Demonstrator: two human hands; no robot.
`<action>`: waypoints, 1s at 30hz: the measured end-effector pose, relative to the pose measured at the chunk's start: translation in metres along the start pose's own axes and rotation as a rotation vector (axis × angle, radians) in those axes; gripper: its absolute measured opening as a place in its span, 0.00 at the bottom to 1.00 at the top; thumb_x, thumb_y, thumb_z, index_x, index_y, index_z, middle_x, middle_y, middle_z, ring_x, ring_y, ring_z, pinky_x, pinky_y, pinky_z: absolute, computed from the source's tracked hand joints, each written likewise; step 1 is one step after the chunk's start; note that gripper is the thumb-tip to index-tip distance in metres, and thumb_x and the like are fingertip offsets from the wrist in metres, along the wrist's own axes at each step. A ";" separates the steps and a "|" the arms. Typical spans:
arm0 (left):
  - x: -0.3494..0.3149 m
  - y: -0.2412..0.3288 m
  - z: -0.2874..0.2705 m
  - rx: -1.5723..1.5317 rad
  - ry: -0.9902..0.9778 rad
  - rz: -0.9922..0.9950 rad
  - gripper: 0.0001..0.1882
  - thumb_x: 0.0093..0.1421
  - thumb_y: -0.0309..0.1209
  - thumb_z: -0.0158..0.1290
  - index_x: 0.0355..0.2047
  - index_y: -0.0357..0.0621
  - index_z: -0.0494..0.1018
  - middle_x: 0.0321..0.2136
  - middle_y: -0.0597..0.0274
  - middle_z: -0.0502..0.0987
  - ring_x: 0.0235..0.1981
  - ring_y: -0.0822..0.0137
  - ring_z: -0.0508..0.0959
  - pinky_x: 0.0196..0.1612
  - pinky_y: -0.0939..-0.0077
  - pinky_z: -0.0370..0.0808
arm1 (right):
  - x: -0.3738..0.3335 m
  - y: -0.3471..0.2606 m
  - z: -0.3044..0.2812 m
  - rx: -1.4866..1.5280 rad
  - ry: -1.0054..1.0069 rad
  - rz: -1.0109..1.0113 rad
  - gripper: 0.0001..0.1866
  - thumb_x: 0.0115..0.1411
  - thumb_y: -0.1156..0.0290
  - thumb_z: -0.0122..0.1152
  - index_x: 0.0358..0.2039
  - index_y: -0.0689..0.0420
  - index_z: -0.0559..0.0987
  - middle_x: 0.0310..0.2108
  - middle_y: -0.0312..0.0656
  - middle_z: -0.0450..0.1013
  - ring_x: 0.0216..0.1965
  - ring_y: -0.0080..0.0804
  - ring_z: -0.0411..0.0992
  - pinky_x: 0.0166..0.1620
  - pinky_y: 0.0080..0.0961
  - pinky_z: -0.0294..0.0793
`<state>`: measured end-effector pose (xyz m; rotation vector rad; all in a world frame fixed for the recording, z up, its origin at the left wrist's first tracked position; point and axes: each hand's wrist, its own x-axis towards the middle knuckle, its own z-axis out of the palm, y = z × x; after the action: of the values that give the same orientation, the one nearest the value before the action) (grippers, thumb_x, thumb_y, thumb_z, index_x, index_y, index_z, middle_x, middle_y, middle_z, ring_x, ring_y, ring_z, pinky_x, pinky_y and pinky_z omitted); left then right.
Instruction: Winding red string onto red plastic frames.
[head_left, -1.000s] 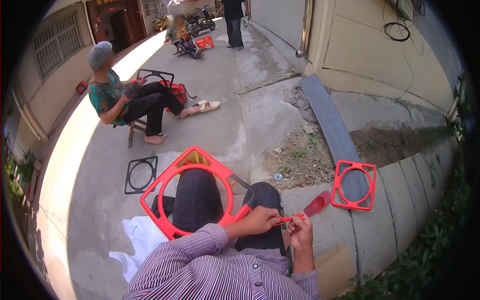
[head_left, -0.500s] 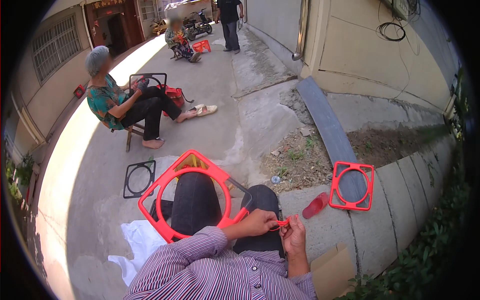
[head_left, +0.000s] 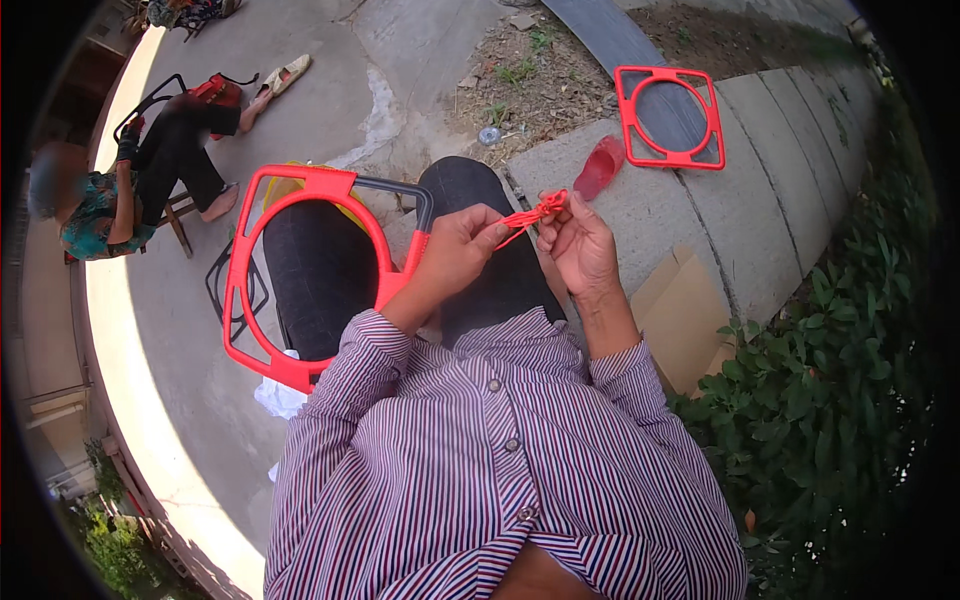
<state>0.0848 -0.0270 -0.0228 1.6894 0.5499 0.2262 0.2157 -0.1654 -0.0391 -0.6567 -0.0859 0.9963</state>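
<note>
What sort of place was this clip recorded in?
Most likely an outdoor yard or lane: a wide grey concrete pavement crossed by a bright sunlit strip, a brown bare-soil patch with small green weeds, and dense green leafy bushes along the right.

My left hand [head_left: 455, 250] and right hand [head_left: 582, 245] pinch red cord [head_left: 535, 213] between them, while a red frame [head_left: 325, 182] lies over my left thigh [head_left: 318, 260] and a second frame [head_left: 673, 158] near a shoe [head_left: 600, 168]
</note>
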 end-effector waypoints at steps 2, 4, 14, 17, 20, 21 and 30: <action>-0.001 -0.005 0.002 -0.035 -0.019 -0.018 0.06 0.61 0.26 0.52 0.31 0.36 0.74 0.19 0.73 0.71 0.21 0.82 0.67 0.23 0.83 0.65 | -0.004 0.004 0.000 0.105 -0.022 0.035 0.14 0.61 0.65 0.58 0.40 0.63 0.75 0.25 0.35 0.70 0.23 0.19 0.65 0.27 0.17 0.65; -0.003 -0.007 0.004 -0.065 -0.033 -0.024 0.06 0.61 0.26 0.52 0.32 0.35 0.74 0.20 0.73 0.71 0.22 0.82 0.67 0.24 0.83 0.65 | -0.011 0.008 0.001 0.074 -0.022 0.060 0.14 0.59 0.67 0.61 0.41 0.62 0.75 0.24 0.34 0.70 0.22 0.18 0.65 0.26 0.16 0.64; -0.013 -0.005 0.009 0.055 -0.057 0.014 0.06 0.63 0.28 0.51 0.32 0.38 0.74 0.21 0.74 0.69 0.21 0.82 0.65 0.24 0.86 0.62 | -0.010 0.011 -0.011 -0.254 0.046 -0.032 0.08 0.54 0.73 0.65 0.34 0.60 0.77 0.22 0.31 0.68 0.19 0.17 0.62 0.24 0.15 0.61; -0.011 -0.003 0.010 0.090 -0.044 0.046 0.06 0.63 0.28 0.51 0.32 0.37 0.74 0.20 0.75 0.69 0.21 0.83 0.65 0.24 0.86 0.62 | -0.006 0.002 -0.024 0.019 0.034 -0.057 0.06 0.58 0.72 0.59 0.34 0.60 0.75 0.23 0.34 0.68 0.21 0.21 0.64 0.25 0.19 0.63; -0.011 -0.007 0.004 0.044 -0.034 0.028 0.06 0.63 0.28 0.51 0.32 0.38 0.74 0.20 0.75 0.68 0.21 0.83 0.64 0.24 0.86 0.61 | -0.002 -0.008 -0.037 0.099 0.063 -0.102 0.08 0.60 0.70 0.57 0.36 0.60 0.73 0.24 0.34 0.68 0.22 0.22 0.64 0.25 0.20 0.63; -0.011 -0.008 0.002 -0.018 -0.041 -0.014 0.06 0.63 0.28 0.51 0.32 0.38 0.74 0.21 0.75 0.68 0.21 0.83 0.64 0.24 0.87 0.60 | -0.003 -0.011 -0.037 0.044 0.117 -0.105 0.10 0.61 0.67 0.56 0.38 0.59 0.72 0.24 0.34 0.68 0.22 0.22 0.64 0.25 0.20 0.64; -0.011 -0.010 0.009 -0.022 -0.004 0.068 0.06 0.63 0.27 0.51 0.34 0.37 0.74 0.21 0.75 0.69 0.23 0.83 0.65 0.26 0.86 0.62 | -0.020 0.029 -0.029 -0.151 0.186 0.210 0.16 0.65 0.57 0.50 0.40 0.57 0.74 0.27 0.35 0.71 0.25 0.22 0.67 0.26 0.20 0.64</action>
<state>0.0771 -0.0395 -0.0326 1.6883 0.4855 0.2767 0.1935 -0.1841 -0.0741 -0.9077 0.0736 1.1321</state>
